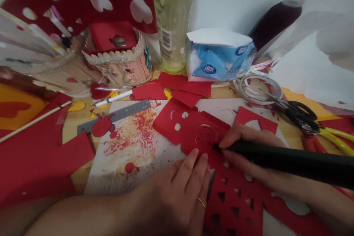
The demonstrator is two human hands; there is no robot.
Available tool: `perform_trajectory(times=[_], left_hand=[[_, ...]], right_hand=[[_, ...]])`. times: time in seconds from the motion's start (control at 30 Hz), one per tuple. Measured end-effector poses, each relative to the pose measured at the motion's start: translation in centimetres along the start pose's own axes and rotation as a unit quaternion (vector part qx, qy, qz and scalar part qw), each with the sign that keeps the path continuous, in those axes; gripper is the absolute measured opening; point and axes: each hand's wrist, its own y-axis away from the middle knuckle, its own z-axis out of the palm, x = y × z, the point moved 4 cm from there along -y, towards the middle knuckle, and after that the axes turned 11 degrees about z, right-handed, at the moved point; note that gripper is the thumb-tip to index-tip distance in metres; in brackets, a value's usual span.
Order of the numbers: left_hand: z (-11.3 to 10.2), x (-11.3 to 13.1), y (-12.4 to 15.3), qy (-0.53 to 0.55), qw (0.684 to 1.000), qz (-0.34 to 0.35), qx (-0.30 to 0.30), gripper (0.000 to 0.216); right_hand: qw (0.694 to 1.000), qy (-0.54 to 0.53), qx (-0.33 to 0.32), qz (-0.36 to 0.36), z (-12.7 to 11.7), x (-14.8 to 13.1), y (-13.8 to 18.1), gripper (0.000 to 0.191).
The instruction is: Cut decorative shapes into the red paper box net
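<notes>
My right hand grips a long, thick black pen-shaped tool. Its narrow tip meets a sheet of red paper, just below a round pattern of curved slits. I cannot make out whether the tip is a blade. Flat on the lower part of that paper lies my left hand, fingers stretched out, a gold ring on one finger. Beneath and between the hands is a red sheet with triangular holes. A pale, stained cutting board lies under the work, with small red paper cutouts on it.
A grey ruler and a white pen lie at the back left. Behind stand a craft-stick box, a green-capped bottle and a tissue pack. Tape, scissors and yellow-handled pliers lie to the right.
</notes>
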Motion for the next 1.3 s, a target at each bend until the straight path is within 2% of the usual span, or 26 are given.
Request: perform_trajectory(times=[0.27,0.43,0.87,1.1,1.3], left_hand=[[-0.01,-0.09,-0.21,0.022,0.999,-0.025,0.021,0.04],[0.03,0.05,-0.26,0.02,0.999,-0.026,0.034,0.04],[-0.13,-0.26,-0.23,0.02,1.0,0.0,0.02,0.039],[-0.25,-0.12,-0.22,0.02,1.0,0.012,0.004,0.038],[-0.24,-0.31,-0.23,0.023,1.0,0.012,0.005,0.038]], right_hand=[[0.999,-0.007,0.019,0.026,-0.05,0.05,0.09,0.009],[1.0,0.019,-0.005,0.005,0.18,0.15,0.11,0.012],[1.0,0.013,0.018,0.005,0.17,0.35,0.17,0.011],[1.0,0.024,0.004,-0.009,0.28,0.01,0.03,0.011],[1.0,0.016,0.013,0.019,0.28,0.15,-0.02,0.008]])
